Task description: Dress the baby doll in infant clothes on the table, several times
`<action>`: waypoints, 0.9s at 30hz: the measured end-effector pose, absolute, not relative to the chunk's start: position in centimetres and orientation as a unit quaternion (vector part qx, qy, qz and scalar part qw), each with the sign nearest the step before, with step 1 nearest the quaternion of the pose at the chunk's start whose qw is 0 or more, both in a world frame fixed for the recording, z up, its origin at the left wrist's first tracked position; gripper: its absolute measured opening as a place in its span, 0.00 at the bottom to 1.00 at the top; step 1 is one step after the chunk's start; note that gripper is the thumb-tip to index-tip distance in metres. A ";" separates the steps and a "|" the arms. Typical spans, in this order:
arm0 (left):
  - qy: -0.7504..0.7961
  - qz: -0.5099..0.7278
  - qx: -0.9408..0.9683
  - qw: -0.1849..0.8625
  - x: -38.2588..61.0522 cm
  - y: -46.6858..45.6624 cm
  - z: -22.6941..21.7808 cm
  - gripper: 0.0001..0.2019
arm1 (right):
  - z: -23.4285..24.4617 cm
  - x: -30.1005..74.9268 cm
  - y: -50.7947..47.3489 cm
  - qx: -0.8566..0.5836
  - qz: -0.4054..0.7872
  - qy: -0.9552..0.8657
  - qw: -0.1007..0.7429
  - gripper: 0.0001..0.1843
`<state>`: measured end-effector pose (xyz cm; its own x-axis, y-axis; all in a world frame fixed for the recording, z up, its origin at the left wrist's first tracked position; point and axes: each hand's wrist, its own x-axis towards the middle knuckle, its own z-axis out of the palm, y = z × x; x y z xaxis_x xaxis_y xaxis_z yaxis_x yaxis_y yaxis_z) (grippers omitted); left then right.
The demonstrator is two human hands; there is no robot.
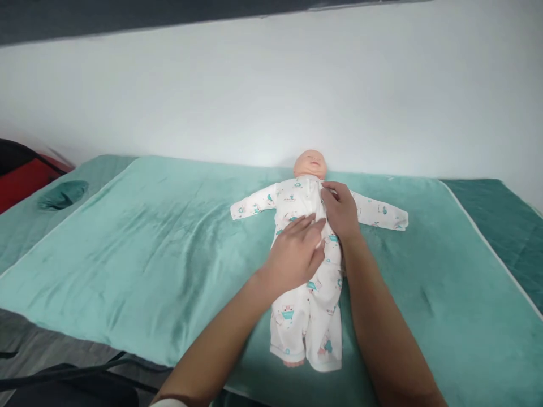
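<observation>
A baby doll (311, 163) lies on its back, head toward the wall, arms stretched out sideways. It wears a white romper (288, 311) printed with small teal and pink pictures. My left hand (297, 254) rests over the belly, its fingers extended across the fabric. Higher up, beside the front opening near the collar, my right hand (343, 212) has its thumb and fingers bent in a pinch on the romper's edge. Toes show below one trouser leg; the other foot is covered. My hands hide part of the romper's front.
A teal velvety sheet (127, 243) with some creases covers the massage bed, which has a face hole (63, 195) at the left. A white wall (254, 96) stands behind. A red and black object (25, 175) is at far left. Black cables (76, 373) run at lower left.
</observation>
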<state>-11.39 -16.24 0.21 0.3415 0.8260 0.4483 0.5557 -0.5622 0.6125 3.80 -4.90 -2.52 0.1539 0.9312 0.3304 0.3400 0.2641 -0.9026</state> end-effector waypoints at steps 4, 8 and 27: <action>0.410 0.400 0.792 0.213 -11.9 -15.5 0.7 0.10 | -2.7 3.7 -4.5 -0.519 0.259 -0.613 0.536 0.12; 0.526 0.511 0.635 0.243 -13.3 -10.4 2.6 0.11 | -2.4 3.4 -4.3 -0.532 0.276 -0.604 0.525 0.13; 0.574 0.430 0.643 0.268 -12.5 -1.2 -0.3 0.12 | -2.8 3.7 -3.0 -0.534 0.306 -0.592 0.521 0.12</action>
<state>-12.54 -1.19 -0.31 -0.0292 0.9689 0.2457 0.5087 -0.1972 0.8381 3.65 -2.99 -2.81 0.1118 0.9508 0.2891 0.3128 0.2425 -0.9183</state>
